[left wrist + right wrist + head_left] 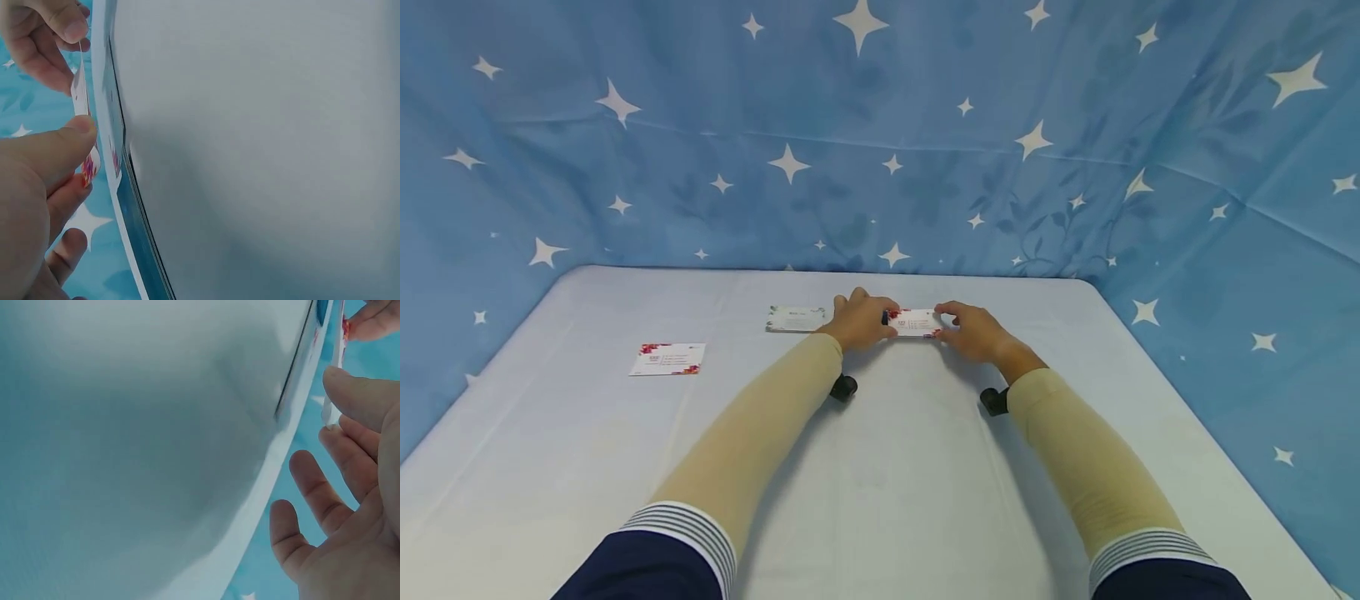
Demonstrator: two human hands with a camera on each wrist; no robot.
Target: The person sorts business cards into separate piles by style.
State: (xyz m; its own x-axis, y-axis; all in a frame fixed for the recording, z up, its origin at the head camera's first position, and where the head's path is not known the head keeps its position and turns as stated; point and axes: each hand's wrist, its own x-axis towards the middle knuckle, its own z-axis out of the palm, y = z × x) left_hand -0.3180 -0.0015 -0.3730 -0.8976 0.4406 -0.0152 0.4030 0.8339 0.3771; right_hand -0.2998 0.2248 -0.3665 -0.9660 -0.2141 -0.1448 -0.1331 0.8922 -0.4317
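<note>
A white card printed with red flowers (916,322) is held between my two hands near the far side of the table. At its left end, my left hand (859,321) pinches it between thumb and forefinger. The right hand (973,333) pinches the opposite end, its other fingers spread in the right wrist view. Seen edge-on in the left wrist view, the card (80,94) stands apart from a flat, dark-edged piece (115,125) lying below it. Close to the left hand lies a white card with green leaf corners (794,318), partly hidden by that hand.
Another red-flowered card (667,359) lies alone on the left part of the white table (880,467). A blue curtain with white stars (880,183) hangs behind the far edge. Black wrist cameras (844,387) stick out under the forearms.
</note>
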